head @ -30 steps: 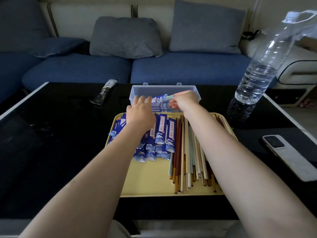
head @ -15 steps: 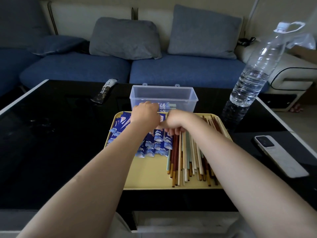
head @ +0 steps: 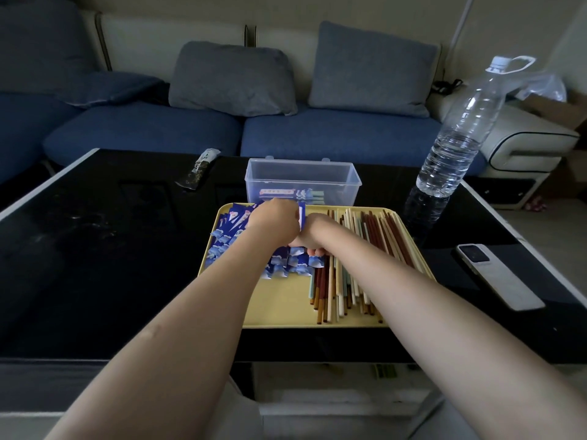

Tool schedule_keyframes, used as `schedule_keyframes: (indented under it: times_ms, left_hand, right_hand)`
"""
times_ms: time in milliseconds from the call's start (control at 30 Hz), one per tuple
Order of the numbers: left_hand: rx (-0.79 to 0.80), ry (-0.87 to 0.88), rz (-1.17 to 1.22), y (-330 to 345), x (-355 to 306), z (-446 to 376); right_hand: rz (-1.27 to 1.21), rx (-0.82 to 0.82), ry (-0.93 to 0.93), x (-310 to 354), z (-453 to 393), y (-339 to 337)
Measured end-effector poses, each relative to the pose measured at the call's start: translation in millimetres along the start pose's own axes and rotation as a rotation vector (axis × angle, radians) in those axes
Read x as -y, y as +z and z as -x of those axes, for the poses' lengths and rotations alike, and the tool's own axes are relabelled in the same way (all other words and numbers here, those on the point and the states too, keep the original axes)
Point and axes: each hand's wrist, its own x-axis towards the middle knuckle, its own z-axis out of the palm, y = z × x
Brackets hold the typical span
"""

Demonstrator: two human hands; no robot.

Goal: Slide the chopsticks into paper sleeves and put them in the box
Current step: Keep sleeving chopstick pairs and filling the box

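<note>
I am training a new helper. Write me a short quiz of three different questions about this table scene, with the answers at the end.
1. True or false: the clear box already holds sleeved chopsticks.
2. On the yellow tray, where do the loose chopsticks lie? A: on its right side. B: on its left side. C: outside it, on the table.
3. Fill in: the left hand holds up a blue paper ____.

Key
1. True.
2. A; the paper sleeves are piled on the left side.
3. Sleeve. The right hand is close beside it, low over the sleeve pile; what its fingers hold cannot be seen.
</note>
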Motion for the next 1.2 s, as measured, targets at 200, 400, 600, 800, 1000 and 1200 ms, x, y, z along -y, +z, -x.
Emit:
schedule_keyframes:
  times_ms: [200, 400, 600, 800, 1000, 1200]
  left_hand:
    - [-0.103, 0.04, 0.046, -1, 4, 7]
    - [-0.26, 0.305, -0.15, -8, -17, 14]
    - [-0.127, 0.201, -0.061, -16, -42, 23]
    - [0.061, 0.136, 0.175, 3, -41, 14]
    - [0.15, 0.134, 0.309, 10, -36, 17]
    - [0.104, 0.045, 0.288, 7, -24, 20]
  right_hand:
    - [-0.493, -0.109, -0.053, -23, 25, -14]
    - [-0.717, -0.194, -0.191, -71, 43, -43]
    - [-0.792, -0.154, -0.185, -99, 42, -36]
    - [-0.378, -0.295, -0.179, -106, 35, -29]
    - [-0.166, -0.205, -0.248, -99, 36, -20]
    - [-0.188, -0.144, -0.317, -83, 37, -8]
